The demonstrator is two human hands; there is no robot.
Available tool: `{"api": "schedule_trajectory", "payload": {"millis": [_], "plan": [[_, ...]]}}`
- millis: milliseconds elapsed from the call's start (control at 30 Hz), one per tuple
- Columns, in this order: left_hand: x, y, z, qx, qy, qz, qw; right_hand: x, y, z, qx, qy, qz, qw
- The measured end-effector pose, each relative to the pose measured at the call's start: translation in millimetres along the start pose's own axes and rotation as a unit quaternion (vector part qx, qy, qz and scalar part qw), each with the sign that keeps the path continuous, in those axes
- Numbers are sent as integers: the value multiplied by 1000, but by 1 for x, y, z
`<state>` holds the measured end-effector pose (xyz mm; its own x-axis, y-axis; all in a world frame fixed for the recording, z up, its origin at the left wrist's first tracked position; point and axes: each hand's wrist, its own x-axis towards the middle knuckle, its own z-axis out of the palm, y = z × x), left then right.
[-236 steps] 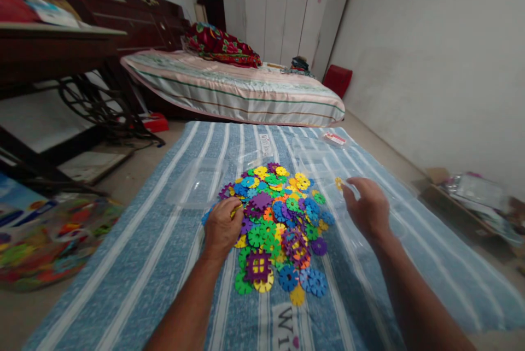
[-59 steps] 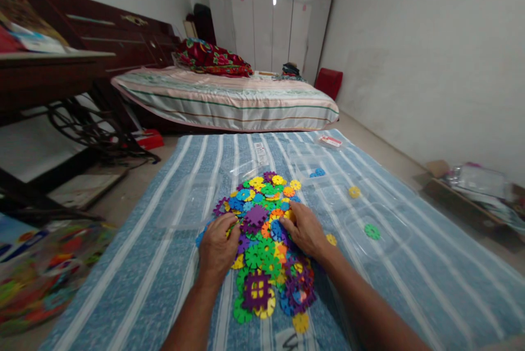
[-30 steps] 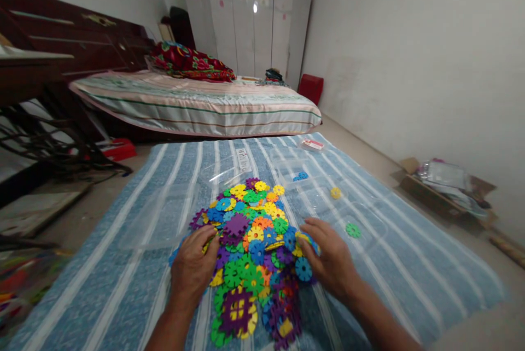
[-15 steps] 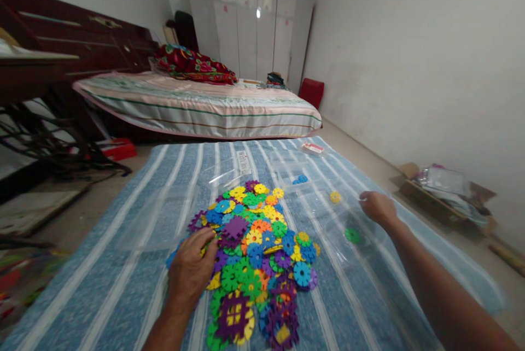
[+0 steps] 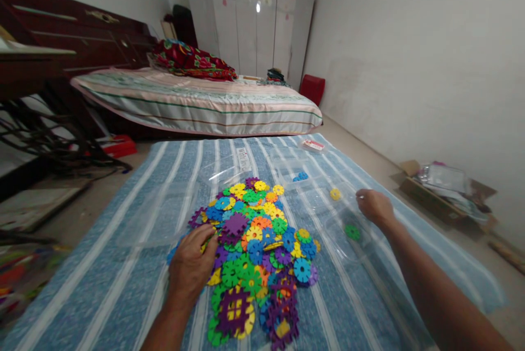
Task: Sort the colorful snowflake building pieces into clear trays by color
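Right hand (image 5: 375,208): fingers curled narrow, tips partly hidden; cannot tell if anything held. Left hand (image 5: 192,261): fingers bent at left edge of mixed disc pile (image 5: 244,271), yellow piece (image 5: 203,247) by thumb; grip unclear. Pile mid-cloth. Sorting looks barely begun: few blue discs (image 5: 301,176) in far clear box, lone yellow disc (image 5: 335,194) and green disc (image 5: 352,232) apart, apparently in clear containers; bulk left mixed. Right arm stretched forward, hand near yellow and green discs. Left forearm angled up from bottom, hand low. Striped cloth (image 5: 102,263) beneath; bed (image 5: 197,102) beyond.
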<state>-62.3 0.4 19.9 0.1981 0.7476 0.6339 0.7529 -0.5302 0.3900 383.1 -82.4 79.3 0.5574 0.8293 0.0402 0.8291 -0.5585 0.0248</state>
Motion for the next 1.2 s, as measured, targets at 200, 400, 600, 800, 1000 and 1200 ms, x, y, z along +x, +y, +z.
{"api": "schedule_trajectory", "payload": {"millis": [200, 400, 600, 800, 1000, 1200], "plan": [[0, 1, -1, -10, 1, -1, 1000, 1, 1, 2, -5, 2, 3, 1000], [0, 1, -1, -10, -4, 1, 1000, 1, 5, 4, 4, 3, 0, 1000], [1, 2, -1, -12, -11, -13, 1000, 2, 7, 7, -1, 4, -2, 1000], [-1, 1, 1, -14, -4, -13, 1000, -16, -3, -4, -4, 89, -36, 995], [-2, 5, -1, -12, -24, -27, 999, -80, -53, -15, 137, 202, -206, 948], [-2, 9, -1, -10, -29, -37, 999, -151, -107, 0, 232, 105, -348, 902]]}}
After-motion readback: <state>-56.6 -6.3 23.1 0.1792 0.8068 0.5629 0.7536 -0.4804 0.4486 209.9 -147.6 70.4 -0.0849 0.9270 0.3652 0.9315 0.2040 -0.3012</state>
